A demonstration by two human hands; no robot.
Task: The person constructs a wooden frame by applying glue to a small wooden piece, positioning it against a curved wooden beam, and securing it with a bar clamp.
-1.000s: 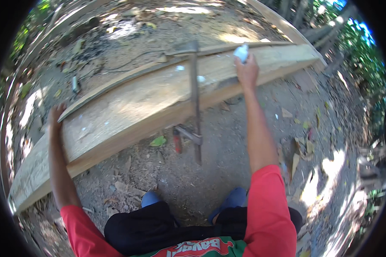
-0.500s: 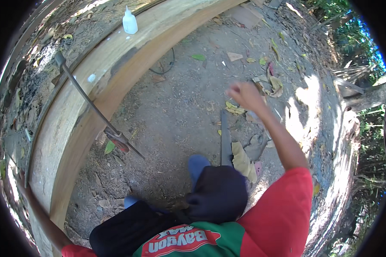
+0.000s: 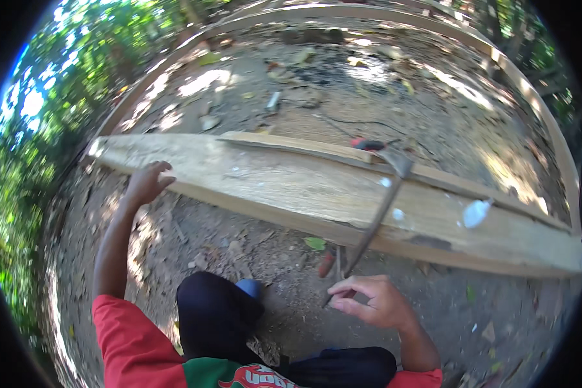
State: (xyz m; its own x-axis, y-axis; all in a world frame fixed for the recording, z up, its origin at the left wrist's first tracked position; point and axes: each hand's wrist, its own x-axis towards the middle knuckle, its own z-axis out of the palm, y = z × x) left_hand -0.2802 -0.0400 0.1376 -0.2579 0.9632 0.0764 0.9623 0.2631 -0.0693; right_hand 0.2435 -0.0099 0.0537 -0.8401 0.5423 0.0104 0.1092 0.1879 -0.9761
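A thick wooden plank (image 3: 271,178) stretches across the view, with a thinner wooden strip (image 3: 304,147) along its far edge. Across it lies a metal bar clamp (image 3: 376,223); its head sits at the far edge, and its red handle (image 3: 327,264) hangs on the near side. My right hand (image 3: 376,301) has thumb and fingers closed at the bar's lower end. At the plank's left part my left hand (image 3: 149,183) rests by the near edge, thumb and fingers apart and holding nothing. A white squeeze bottle (image 3: 476,213) stands on the plank's right part, near white blobs.
Beyond the plank, a red and black object (image 3: 367,143) with a dark cord lies by the strip. A long wooden rail (image 3: 343,11) curves round the far side. Dry leaves and shavings litter the dirt ground (image 3: 239,249). Green bushes (image 3: 45,194) grow at the left.
My view has swung left, so the plank now lies crosswise. My right hand has come from over the ground to the clamp bar's end. My left hand stays by the plank.
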